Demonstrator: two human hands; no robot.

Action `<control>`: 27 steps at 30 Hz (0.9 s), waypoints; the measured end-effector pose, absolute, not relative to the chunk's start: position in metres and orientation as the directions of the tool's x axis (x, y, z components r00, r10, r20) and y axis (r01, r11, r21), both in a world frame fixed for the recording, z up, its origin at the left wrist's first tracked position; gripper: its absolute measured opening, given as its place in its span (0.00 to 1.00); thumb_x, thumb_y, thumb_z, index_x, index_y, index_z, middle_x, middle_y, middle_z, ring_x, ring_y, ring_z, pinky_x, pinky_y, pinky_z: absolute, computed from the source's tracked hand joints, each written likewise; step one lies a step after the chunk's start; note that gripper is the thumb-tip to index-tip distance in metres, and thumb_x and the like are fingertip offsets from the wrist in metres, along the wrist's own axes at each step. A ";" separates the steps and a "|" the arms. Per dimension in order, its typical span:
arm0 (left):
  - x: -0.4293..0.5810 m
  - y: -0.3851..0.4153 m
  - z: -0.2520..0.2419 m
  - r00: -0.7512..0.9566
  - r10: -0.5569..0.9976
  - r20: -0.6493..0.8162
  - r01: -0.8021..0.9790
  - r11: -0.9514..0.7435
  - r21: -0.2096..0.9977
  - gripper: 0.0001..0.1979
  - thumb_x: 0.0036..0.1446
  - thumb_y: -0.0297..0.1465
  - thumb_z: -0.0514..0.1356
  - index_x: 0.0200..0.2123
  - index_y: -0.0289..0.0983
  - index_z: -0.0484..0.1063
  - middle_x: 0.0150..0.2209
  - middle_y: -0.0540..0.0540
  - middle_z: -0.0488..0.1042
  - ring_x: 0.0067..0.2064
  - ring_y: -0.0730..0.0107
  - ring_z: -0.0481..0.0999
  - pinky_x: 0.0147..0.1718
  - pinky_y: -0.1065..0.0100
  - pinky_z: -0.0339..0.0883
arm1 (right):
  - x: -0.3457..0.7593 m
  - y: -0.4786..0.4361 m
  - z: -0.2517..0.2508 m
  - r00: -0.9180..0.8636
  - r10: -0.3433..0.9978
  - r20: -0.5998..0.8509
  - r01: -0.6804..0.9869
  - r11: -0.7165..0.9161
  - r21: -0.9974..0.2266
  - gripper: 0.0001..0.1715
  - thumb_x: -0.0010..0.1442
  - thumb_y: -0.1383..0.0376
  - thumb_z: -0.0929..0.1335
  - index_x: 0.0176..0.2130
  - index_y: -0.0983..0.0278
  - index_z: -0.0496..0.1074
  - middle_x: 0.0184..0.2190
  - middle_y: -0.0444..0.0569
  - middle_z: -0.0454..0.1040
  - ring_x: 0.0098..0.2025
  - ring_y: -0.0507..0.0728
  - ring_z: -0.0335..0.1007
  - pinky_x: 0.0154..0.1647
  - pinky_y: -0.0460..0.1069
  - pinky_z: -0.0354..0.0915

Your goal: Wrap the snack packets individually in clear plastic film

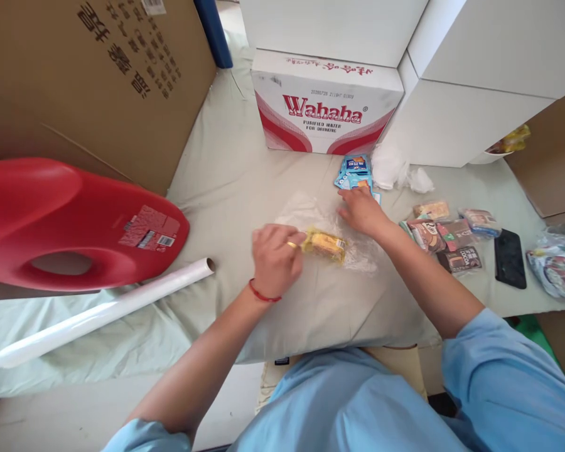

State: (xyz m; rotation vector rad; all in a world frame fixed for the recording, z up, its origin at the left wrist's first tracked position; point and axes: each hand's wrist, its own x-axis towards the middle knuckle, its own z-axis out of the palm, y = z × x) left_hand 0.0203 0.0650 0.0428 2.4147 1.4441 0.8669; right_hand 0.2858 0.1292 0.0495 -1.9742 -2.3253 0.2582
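Note:
My left hand (275, 258) is curled closed beside a yellow snack packet (324, 245), its fingers pinching the packet's left end. The packet lies on a sheet of clear cling film (311, 216) spread on the pale cloth. My right hand (361, 210) rests palm down, fingers stretched out, on the far right edge of the film, just below several small blue sachets (355, 171).
A cling film roll (108, 311) lies at the left, beside a big red plastic jug (70, 223). A Wahaha carton (327, 103) and white boxes (480, 81) stand behind. Several snack packets (447, 235), a black phone (510, 257) and a bag (558, 267) lie at the right. A cardboard box (89, 81) fills the far left.

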 end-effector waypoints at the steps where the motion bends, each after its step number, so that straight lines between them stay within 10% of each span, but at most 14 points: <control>1: 0.029 0.061 0.042 0.445 0.834 0.326 0.714 -0.550 0.433 0.17 0.67 0.28 0.52 0.47 0.45 0.80 0.48 0.43 0.82 0.51 0.54 0.74 0.52 0.48 0.62 | 0.279 0.136 0.044 -0.165 0.983 -0.079 0.976 0.152 -0.155 0.32 0.67 0.61 0.70 0.65 0.74 0.70 0.56 0.67 0.76 0.62 0.73 0.65 0.62 0.59 0.61; 8: 0.063 0.062 0.026 0.557 0.826 0.090 0.751 -0.547 0.371 0.21 0.71 0.29 0.50 0.59 0.44 0.77 0.60 0.43 0.79 0.51 0.52 0.74 0.45 0.51 0.63 | 0.266 0.148 0.056 -0.188 0.960 -0.208 0.967 0.143 -0.213 0.14 0.67 0.69 0.67 0.47 0.69 0.81 0.44 0.58 0.79 0.48 0.62 0.74 0.53 0.52 0.62; 19: 0.058 0.062 0.021 0.524 0.846 0.101 0.690 -0.491 0.532 0.18 0.65 0.25 0.52 0.44 0.41 0.83 0.50 0.42 0.83 0.52 0.54 0.79 0.52 0.51 0.71 | 0.236 0.061 0.082 -0.459 0.871 -0.174 0.873 0.407 -0.267 0.20 0.73 0.65 0.62 0.58 0.61 0.75 0.46 0.53 0.73 0.36 0.55 0.70 0.35 0.48 0.58; 27: 0.027 0.086 0.010 -0.069 0.995 -0.069 0.456 0.093 0.885 0.14 0.62 0.27 0.54 0.43 0.37 0.80 0.43 0.43 0.84 0.44 0.63 0.82 0.48 0.60 0.76 | 0.234 0.042 0.041 -0.399 0.904 -0.151 0.887 0.339 -0.314 0.29 0.73 0.68 0.60 0.66 0.50 0.71 0.48 0.50 0.73 0.40 0.56 0.69 0.39 0.47 0.63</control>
